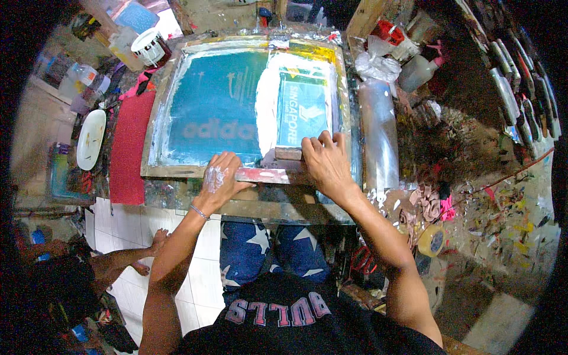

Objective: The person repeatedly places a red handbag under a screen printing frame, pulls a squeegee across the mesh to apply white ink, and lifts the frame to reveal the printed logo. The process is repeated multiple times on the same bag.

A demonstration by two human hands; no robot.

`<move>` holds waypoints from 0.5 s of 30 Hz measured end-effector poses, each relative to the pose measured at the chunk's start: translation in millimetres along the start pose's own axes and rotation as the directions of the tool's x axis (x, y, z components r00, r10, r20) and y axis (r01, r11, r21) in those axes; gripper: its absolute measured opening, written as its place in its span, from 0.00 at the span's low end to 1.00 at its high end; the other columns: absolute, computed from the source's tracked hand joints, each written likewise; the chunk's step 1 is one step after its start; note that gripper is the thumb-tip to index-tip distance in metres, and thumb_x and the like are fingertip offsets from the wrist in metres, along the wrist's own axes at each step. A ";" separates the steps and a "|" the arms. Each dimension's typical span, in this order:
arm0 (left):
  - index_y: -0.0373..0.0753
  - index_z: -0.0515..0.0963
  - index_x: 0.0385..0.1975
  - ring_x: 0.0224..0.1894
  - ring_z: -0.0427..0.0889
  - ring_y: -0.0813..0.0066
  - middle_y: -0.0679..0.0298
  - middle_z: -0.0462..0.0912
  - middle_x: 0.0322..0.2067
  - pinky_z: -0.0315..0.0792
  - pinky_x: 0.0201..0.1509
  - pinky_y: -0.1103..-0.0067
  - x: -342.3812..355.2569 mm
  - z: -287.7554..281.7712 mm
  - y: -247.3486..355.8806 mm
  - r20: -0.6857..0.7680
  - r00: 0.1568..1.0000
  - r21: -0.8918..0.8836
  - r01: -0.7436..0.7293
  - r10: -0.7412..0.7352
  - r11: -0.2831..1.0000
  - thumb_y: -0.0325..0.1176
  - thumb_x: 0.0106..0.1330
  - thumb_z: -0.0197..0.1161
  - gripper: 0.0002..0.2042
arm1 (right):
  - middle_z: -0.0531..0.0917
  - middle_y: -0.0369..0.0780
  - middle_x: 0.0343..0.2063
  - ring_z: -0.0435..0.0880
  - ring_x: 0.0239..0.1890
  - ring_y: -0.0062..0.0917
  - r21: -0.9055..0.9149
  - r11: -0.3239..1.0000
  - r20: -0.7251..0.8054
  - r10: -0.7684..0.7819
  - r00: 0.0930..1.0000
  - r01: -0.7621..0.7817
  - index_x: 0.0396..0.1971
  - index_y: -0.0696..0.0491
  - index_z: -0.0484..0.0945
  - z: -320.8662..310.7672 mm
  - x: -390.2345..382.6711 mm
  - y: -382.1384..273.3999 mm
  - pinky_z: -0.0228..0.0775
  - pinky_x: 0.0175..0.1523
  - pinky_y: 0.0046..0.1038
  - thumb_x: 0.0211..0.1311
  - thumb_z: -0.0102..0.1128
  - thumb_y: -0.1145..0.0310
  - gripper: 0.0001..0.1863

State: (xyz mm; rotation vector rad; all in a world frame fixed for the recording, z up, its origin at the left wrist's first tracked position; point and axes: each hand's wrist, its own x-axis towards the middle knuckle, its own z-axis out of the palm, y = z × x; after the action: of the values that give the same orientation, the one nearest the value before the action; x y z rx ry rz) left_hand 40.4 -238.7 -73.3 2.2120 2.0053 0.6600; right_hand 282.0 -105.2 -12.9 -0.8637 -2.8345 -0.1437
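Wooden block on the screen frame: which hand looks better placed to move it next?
Probably the right hand: its fingers are at the right end of the wooden block. The left hand is farther off, at the near edge of the screen frame.

A rectangular wood-framed teal screen (pixel 219 100) is lying between a rectangular red mat (pixel 129 154), left, and a long grey strip (pixel 379 136), right, an oval white dish (pixel 91 142) resting farther left

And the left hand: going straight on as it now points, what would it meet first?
The left hand would likely meet the teal mesh first, just past the near frame rail; whether it would brush it or pass above is unclear from this view.
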 end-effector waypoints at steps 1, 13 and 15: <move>0.36 0.74 0.30 0.39 0.76 0.55 0.56 0.76 0.31 0.69 0.44 0.64 1.6 -4.7 3.0 -0.041 0.999 0.004 -0.033 0.033 0.999 0.42 0.37 0.81 0.25 | 0.79 0.40 0.34 0.75 0.45 0.35 -0.052 0.997 0.003 0.054 0.999 -0.054 0.38 0.55 0.71 -5.2 -2.0 -2.8 0.59 0.52 0.45 0.53 0.62 0.67 0.14; 0.35 0.83 0.34 0.35 0.83 0.66 0.61 0.86 0.34 0.76 0.44 0.74 141.1 -222.0 36.9 -0.213 0.974 -0.034 0.068 -0.073 0.997 0.41 0.43 0.81 0.21 | 0.74 0.41 0.17 0.74 0.23 0.31 -0.074 0.984 -0.468 0.112 0.877 -0.165 0.23 0.54 0.78 -179.8 104.1 54.1 0.67 0.30 0.35 0.63 0.50 0.39 0.30; 0.37 0.84 0.33 0.35 0.83 0.69 0.62 0.87 0.34 0.76 0.44 0.75 153.4 -218.7 35.7 -0.584 0.800 0.129 -0.076 0.138 0.989 0.36 0.50 0.78 0.14 | 0.69 0.33 0.09 0.66 0.13 0.19 0.002 0.960 -0.398 0.259 0.880 -0.282 0.15 0.52 0.77 -212.9 130.8 62.7 0.63 0.20 0.27 0.65 0.44 0.35 0.35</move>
State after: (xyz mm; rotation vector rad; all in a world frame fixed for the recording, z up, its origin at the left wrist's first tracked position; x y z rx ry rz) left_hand 0.8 -144.1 175.9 2.3991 2.2050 1.4579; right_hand 239.7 -12.6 223.7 -1.0928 -2.3199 -0.3216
